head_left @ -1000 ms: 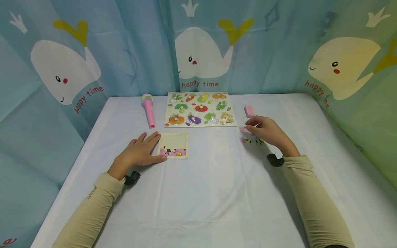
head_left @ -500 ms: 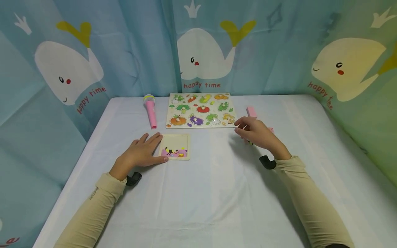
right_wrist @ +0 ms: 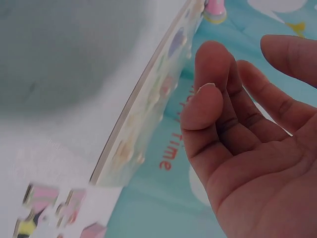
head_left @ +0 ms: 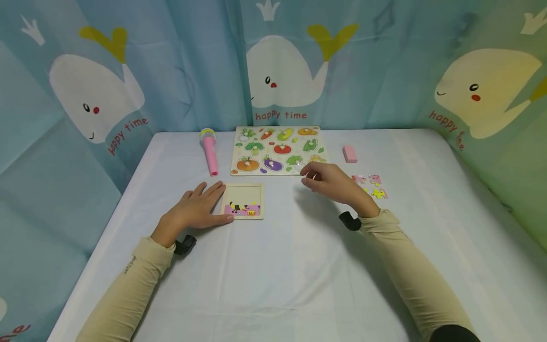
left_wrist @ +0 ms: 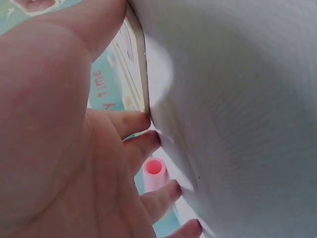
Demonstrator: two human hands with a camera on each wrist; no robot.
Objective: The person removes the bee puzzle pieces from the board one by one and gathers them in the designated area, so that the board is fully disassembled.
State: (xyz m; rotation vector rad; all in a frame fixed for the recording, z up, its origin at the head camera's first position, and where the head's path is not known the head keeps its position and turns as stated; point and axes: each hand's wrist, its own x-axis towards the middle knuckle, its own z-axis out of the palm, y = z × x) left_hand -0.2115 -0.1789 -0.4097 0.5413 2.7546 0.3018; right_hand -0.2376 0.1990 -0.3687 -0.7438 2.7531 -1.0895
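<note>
The left hand [head_left: 192, 209] lies with its fingers spread on the left side of a small square wooden puzzle frame [head_left: 242, 187]. Thumb and fingertips touch its edge, as the left wrist view also shows. Along the frame's lower part runs a row of pink, yellow and black jigsaw pieces [head_left: 252, 210]. The right hand [head_left: 331, 184] hovers in front of the vegetable board, its fingers bent. In the right wrist view, thumb and a fingertip [right_wrist: 202, 106] come close together; whether something thin is between them cannot be made out. Loose jigsaw pieces [head_left: 378, 193] lie beside the right wrist, partly hidden.
A vegetable knob-puzzle board [head_left: 282, 161] lies at the back middle. To its left is a pink toy microphone [head_left: 210, 154], to its right a pink block [head_left: 350, 154]. A white cloth [head_left: 273, 280] covers the table, and a whale-print curtain [head_left: 205, 61] surrounds it.
The right hand has moved left from the loose jigsaw pieces to the front of the vegetable board, uncovering several pieces. The left hand stays on the puzzle frame. The head view has shifted slightly.
</note>
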